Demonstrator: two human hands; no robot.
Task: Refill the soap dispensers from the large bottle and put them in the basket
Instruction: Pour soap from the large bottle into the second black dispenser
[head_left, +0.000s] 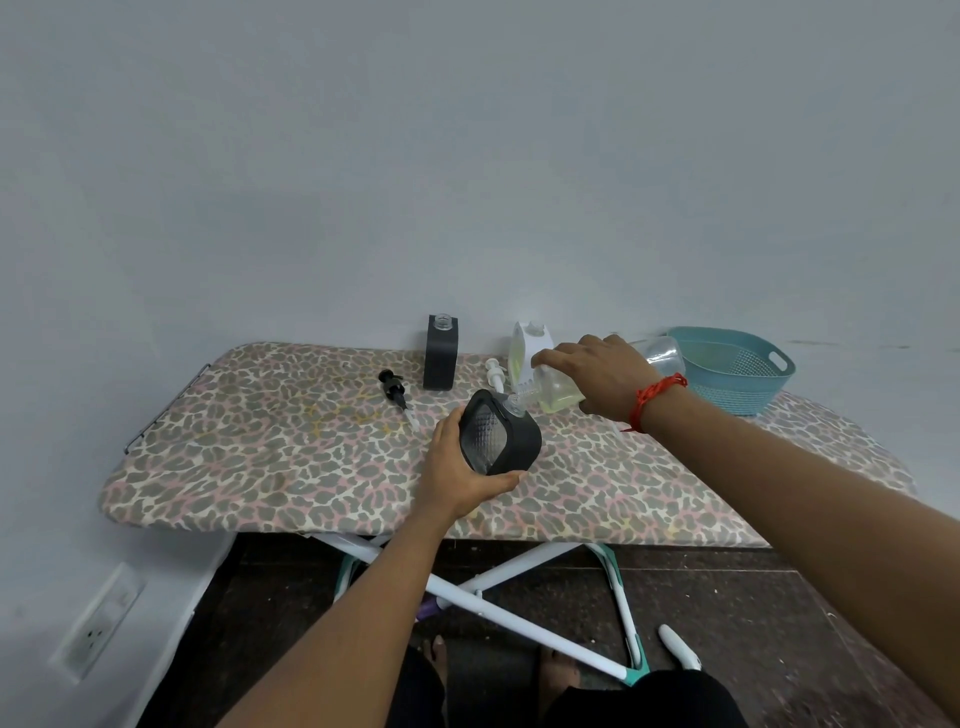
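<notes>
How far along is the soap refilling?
Done: the black pump and white pump are off; the white dispenser shows yellow soap. In hand: the right hand tips the bottle into a black dispenser the left hand holds. Left: the rear black dispenser, pumps, basket.

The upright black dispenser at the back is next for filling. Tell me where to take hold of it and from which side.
I would grip the upright black dispenser round its body at mid-height, coming from the front-left. Its slab-like body offers flat faces; the wall is behind it and the white dispenser stands to its right. Leave the open neck free.
</notes>
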